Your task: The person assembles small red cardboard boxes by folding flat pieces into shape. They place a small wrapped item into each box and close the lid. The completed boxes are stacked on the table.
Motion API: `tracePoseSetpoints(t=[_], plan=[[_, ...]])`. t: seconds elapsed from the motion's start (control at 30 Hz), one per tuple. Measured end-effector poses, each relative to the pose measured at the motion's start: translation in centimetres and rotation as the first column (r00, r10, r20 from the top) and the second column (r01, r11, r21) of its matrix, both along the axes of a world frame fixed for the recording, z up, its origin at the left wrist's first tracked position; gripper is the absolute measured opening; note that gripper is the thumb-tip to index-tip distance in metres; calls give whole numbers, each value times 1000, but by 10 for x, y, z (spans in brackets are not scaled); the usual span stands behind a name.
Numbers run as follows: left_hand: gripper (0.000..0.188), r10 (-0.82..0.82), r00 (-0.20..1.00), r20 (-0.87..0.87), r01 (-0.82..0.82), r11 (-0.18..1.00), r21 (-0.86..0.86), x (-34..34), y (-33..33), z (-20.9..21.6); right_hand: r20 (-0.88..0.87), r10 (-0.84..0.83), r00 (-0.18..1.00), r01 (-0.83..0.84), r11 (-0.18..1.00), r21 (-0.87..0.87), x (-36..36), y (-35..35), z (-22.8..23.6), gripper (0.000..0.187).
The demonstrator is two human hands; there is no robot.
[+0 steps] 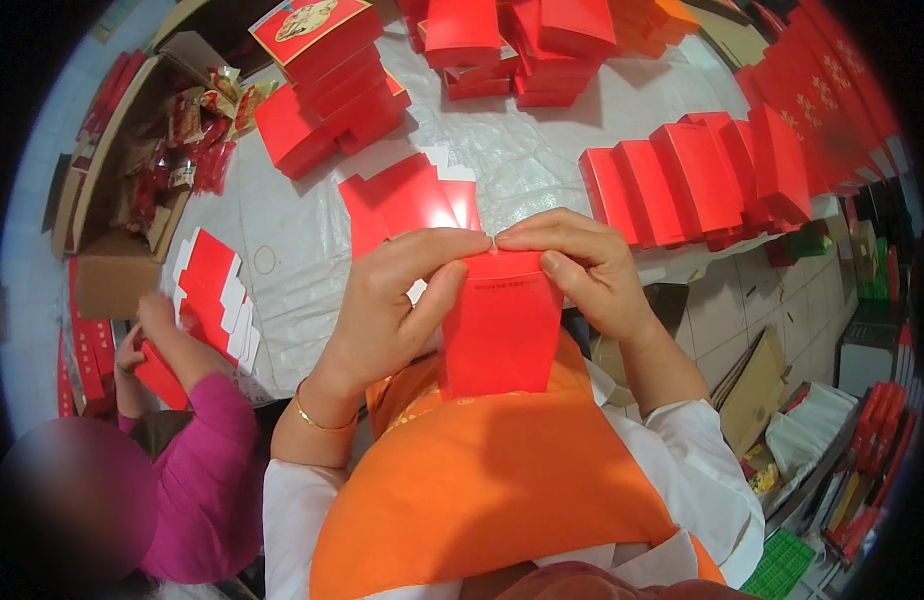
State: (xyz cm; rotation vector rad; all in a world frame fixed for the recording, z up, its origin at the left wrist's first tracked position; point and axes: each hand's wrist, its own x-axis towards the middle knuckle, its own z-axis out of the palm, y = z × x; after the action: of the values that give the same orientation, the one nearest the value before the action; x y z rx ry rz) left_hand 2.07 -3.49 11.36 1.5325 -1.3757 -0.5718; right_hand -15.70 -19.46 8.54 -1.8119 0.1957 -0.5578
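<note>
A red cardboard box point(502, 345) stands upright against my orange apron, its top end turned up toward me. My left hand point(397, 290) grips the upper left edge between thumb and fingers. On the upper right edge, my right hand point(587, 265) pinches the card in the same way. The fingertips of both hands meet at the far side of the top flap. Just beyond, flat red box blanks point(407, 205) with white tabs lie fanned on the table, partly hidden by my left hand.
Stacks of red boxes point(527, 40) stand at the back, with a row of them point(672, 185) on the right. A carton point(117, 270) of small packets sits at left. Beside me, a co-worker in a magenta sleeve point(217, 450) handles a red box near more blanks point(212, 290).
</note>
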Motion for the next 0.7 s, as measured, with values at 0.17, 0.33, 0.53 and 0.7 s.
tracePoseSetpoints(t=[0.17,0.33,0.53,0.7], plan=[[25,10,985,-173,3,997,71,1,-1,5,4,87,996,-87,996,36,4,-7,0,34],[26,96,970,-222,-113,991,-66,-10,1,-10,17,176,984,-176,984,27,1,-11,-2,38],[24,131,985,-114,-152,969,-194,-15,4,-22,33,363,931,-365,929,57,7,-32,-5,41],[27,160,984,84,-135,960,-244,-18,4,-22,18,390,921,-389,915,107,5,-34,-8,49]])
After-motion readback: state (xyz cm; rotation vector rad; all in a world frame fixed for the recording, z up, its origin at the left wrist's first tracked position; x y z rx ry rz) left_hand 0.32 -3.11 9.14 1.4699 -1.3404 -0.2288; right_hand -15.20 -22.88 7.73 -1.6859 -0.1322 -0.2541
